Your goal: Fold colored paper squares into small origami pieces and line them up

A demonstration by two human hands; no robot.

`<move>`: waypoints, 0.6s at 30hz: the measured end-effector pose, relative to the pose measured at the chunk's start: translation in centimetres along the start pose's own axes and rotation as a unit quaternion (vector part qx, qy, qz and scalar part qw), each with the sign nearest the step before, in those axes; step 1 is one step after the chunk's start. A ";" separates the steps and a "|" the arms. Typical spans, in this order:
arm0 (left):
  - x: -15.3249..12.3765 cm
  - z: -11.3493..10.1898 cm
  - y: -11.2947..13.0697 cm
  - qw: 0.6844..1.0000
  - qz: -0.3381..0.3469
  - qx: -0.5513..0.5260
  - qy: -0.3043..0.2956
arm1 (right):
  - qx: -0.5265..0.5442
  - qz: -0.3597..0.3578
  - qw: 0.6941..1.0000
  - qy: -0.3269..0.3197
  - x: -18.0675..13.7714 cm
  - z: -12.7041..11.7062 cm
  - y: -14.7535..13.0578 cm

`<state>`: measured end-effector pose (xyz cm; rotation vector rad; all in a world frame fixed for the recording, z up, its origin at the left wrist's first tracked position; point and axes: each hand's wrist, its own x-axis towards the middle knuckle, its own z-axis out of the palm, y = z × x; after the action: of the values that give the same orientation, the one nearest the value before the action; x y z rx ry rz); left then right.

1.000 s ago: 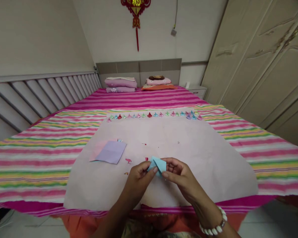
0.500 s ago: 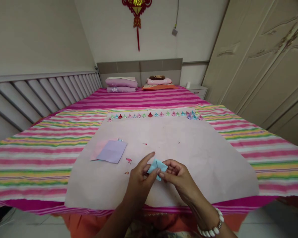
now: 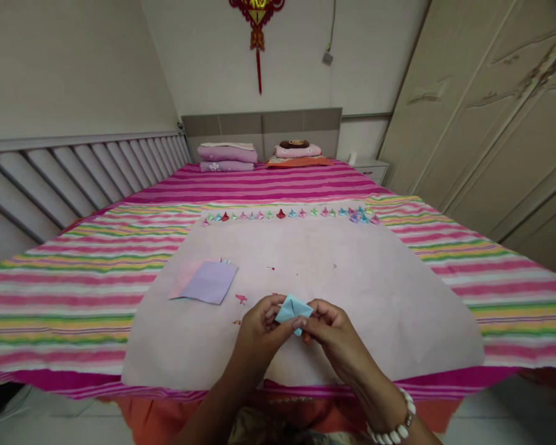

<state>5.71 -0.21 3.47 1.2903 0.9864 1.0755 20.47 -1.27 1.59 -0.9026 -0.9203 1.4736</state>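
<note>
A small light-blue folded paper (image 3: 293,308) is held just above the white sheet, with a dark line running down its upper face. My left hand (image 3: 262,326) pinches its left side, thumb on the front and fingers curled behind. On the other side, my right hand (image 3: 332,326) grips the paper's right edge, and both thumb tips meet near its lower middle. The paper's back is hidden. To the left lies a small stack of square papers, a purple sheet (image 3: 209,282) over a pink sheet (image 3: 183,279).
A row of small folded paper pieces (image 3: 281,214) in several colours lines the far edge of the white sheet (image 3: 375,296), clustered at its right end. Pink scraps (image 3: 241,299) lie beside my left hand. Striped bedding (image 3: 74,272) surrounds the sheet.
My left index finger, raised and stretched out before, has curled down behind the light-blue paper. The paper stays in about the same place, held by both hands.
</note>
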 end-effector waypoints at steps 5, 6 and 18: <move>0.2 -0.2 0.3 1.000 -0.005 0.021 -0.006 | -0.028 0.004 0.999 -0.021 -0.1 0.1 0.3; 0.1 -0.2 0.3 1.000 -0.007 0.014 -0.008 | -0.037 0.007 0.999 -0.024 -0.1 0.0 0.4; 0.2 0.3 0.9 0.999 0.012 0.028 -0.024 | -0.075 0.021 0.996 -0.039 -0.4 0.1 0.6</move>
<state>6.01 -0.08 4.37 1.3707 0.9741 1.0364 20.13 -1.69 1.10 -0.9845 -1.0868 1.5001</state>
